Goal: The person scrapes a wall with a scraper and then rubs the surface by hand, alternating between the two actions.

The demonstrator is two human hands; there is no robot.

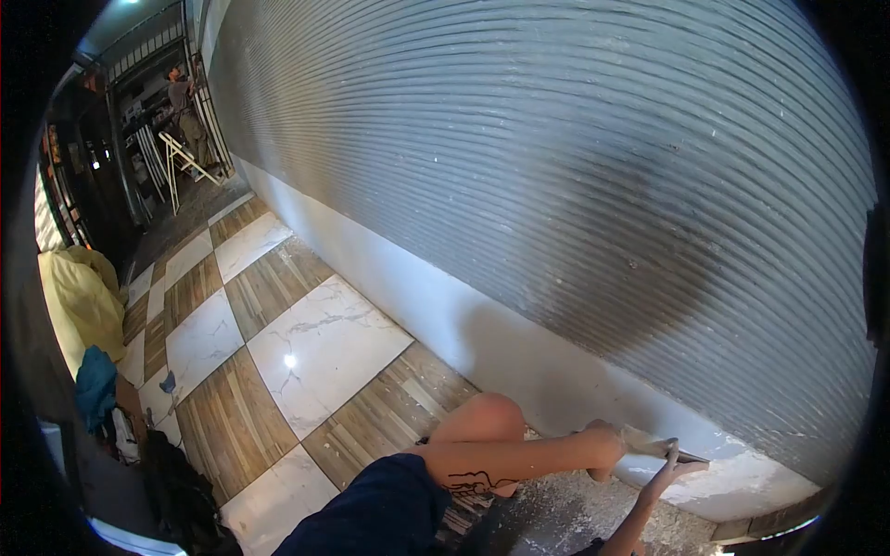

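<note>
My left hand [601,447], at the end of a tattooed forearm, is closed at one end of a pale, flat, scraper-like tool [645,443]. My right hand [671,469] grips the other end, where a dark edge shows between thumb and fingers. The tool lies close to the smooth white strip [593,385] along the wall's base; whether it touches cannot be made out. Near my right hand the strip's surface is patchy and flaking [742,477]. My bent knee [491,417] shows behind the left forearm.
Grey ribbed wall surface [464,167] rises above the strip. Pale flakes [575,519] litter the floor below my hands. White and wood-look tiles [324,324] stretch leftward. Yellow cloth [79,296] and a teal cloth [95,385] lie at left. A person [185,111] stands far off by a folding frame [176,167].
</note>
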